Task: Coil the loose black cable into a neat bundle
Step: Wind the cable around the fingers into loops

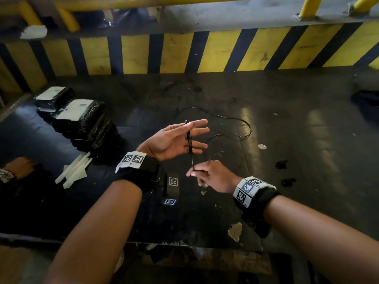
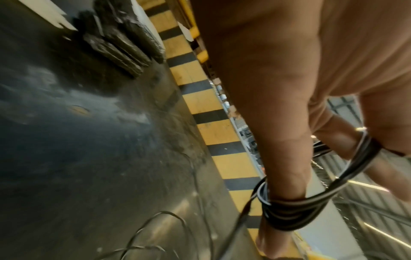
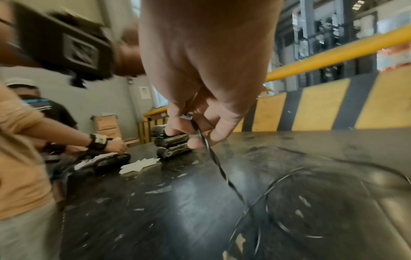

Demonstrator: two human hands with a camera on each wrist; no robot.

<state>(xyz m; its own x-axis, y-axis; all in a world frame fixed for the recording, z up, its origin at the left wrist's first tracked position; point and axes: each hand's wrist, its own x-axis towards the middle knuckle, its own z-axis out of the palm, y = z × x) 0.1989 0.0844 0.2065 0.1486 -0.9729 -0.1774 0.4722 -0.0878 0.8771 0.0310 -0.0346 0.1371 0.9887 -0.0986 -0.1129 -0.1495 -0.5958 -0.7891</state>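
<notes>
the head view is dim, my table (image 1: 287, 124) dark with pale streaks of glare on its right half. straight edges bow toward the corners. both wrist views are smeared with blur, my hands close and soft. daylight glows behind my left hand (image 2: 289, 88) through the far windows.

dark scuffed table (image 1: 287, 128) bears wrapped black bundles (image 1: 86, 117), white strips (image 1: 75, 171), loose cable (image 1: 235, 124).
</notes>
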